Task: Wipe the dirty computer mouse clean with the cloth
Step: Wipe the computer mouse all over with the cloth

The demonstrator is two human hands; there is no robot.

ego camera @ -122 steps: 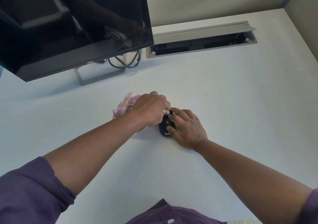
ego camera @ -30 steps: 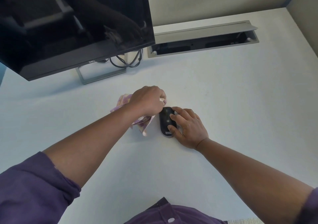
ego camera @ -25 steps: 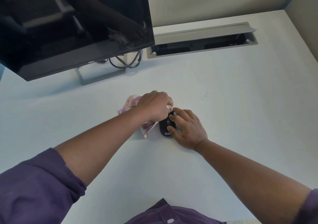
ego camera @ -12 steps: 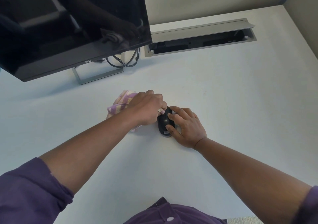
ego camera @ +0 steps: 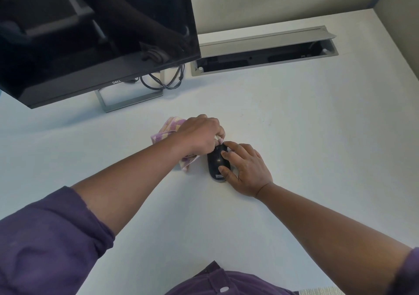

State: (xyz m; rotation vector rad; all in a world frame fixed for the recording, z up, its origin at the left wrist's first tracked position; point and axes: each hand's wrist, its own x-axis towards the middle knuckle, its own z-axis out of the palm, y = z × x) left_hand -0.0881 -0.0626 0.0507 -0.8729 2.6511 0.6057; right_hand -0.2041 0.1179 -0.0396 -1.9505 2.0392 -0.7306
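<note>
A black computer mouse (ego camera: 215,161) lies on the white desk (ego camera: 294,136) near the middle of the view. My right hand (ego camera: 246,169) rests on its right side, thumb and fingers holding it in place. My left hand (ego camera: 200,135) is bunched around a pink, purple and cream striped cloth (ego camera: 169,128) and presses a wad of it against the far end of the mouse. Parts of the cloth stick out behind and below my left hand; the mouse's front tip is hidden.
A black Dell monitor (ego camera: 90,34) on a grey stand (ego camera: 131,100) fills the upper left, with dark cables (ego camera: 163,81) behind it. An open grey cable tray (ego camera: 263,52) is set into the desk at the back. Partition walls close the back and right.
My left hand keeps rubbing the cloth back and forth at the mouse's far end. It now sits slightly farther back, leaving more of the mouse's top visible. My right hand stays put.
</note>
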